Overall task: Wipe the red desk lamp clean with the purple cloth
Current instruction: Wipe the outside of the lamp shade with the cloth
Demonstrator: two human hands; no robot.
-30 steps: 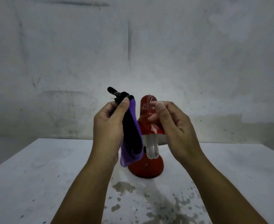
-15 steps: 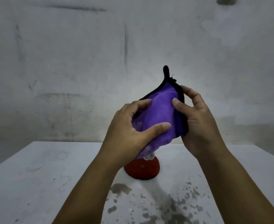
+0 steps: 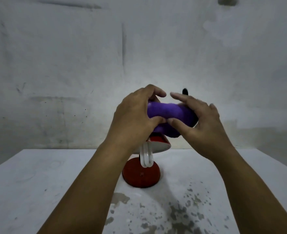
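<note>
The red desk lamp stands on its round base at the middle of the white table. Its shade points down, with a white looped bulb hanging out. The purple cloth, edged in black, is bunched over the top of the shade. My left hand grips the cloth's left part against the shade. My right hand holds its right part with thumb and fingers. The upper shade and the lamp's neck are hidden by the cloth and hands.
A grey scuffed wall rises just behind the table. Dark wet-looking blotches spot the tabletop in front of the lamp. The table's left edge and right edge slant away.
The cloth was held upright between both hands; now it is lowered and bunched over the lamp shade. A second ago only my left hand held it, and my right touched the shade.
</note>
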